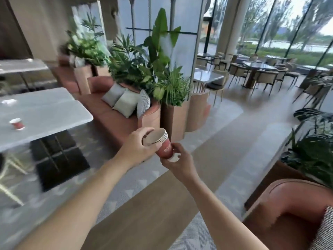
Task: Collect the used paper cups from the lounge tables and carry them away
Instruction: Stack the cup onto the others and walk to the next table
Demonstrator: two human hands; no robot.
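We see a stack of cups [163,145], red outside with white lettering and tan inside. A lone cup [17,123] on the pale grey marbled counter [54,112] is red too. The sofa [115,120] is terracotta, its cushions [124,101] grey, one black-and-white striped.

cup stack [163,144]: 1 | lone cup [17,123]: 1 | cushions [126,101]: 3 | hands: 2

Grey cushions [124,100] are leaning along the terracotta sofa [111,120]; potted plants [144,69] are standing behind it; a crumpled napkin [9,101] is lying at the marble table's [54,112] far-left edge
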